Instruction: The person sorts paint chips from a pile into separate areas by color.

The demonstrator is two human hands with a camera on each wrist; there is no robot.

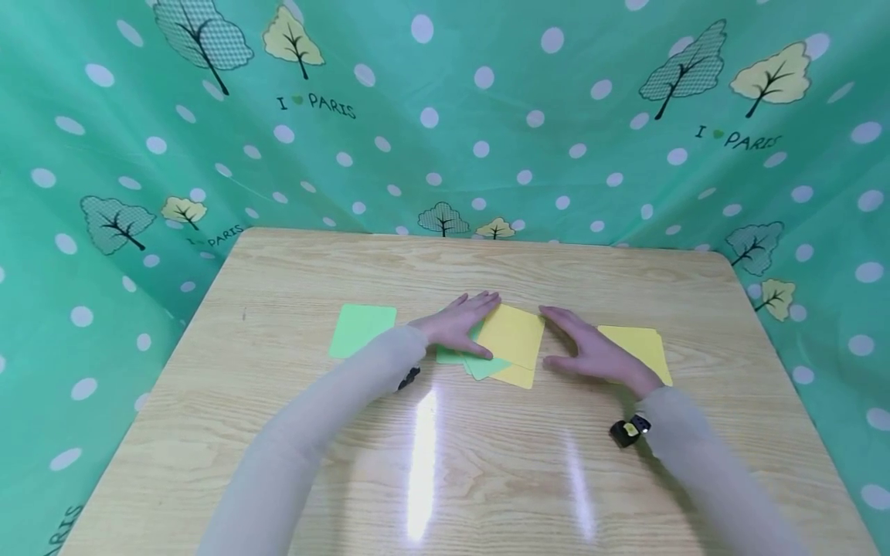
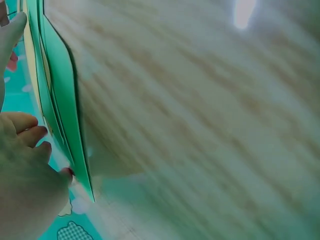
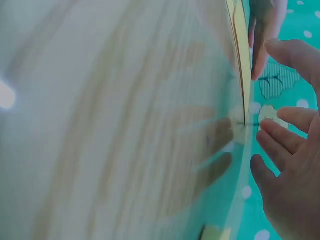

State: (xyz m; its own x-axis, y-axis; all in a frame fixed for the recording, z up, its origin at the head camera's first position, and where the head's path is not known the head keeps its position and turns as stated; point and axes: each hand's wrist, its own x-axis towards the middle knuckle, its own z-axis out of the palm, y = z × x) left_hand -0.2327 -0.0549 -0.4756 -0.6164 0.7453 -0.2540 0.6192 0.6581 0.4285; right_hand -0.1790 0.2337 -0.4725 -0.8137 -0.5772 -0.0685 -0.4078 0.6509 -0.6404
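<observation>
Pile (image 1: 507, 349) of yellow and green cards lies on the tabletop (image 1: 501, 471) between both hands in the head view. The left hand (image 1: 459, 323) is nearer, reaching over the pile's left side, fingers outstretched, thumb apart. The right hand (image 1: 591, 351) lies just beside the right edge, fingers and thumb spread, holding nothing; the top card (image 1: 516, 332) leans its far end rightward. In the left wrist view, green edges (image 2: 65, 95) run close along the left fingers; how firmly they press I cannot tell. In the right wrist view, a gap parts the spread right fingers from the yellow edge (image 3: 244, 55).
</observation>
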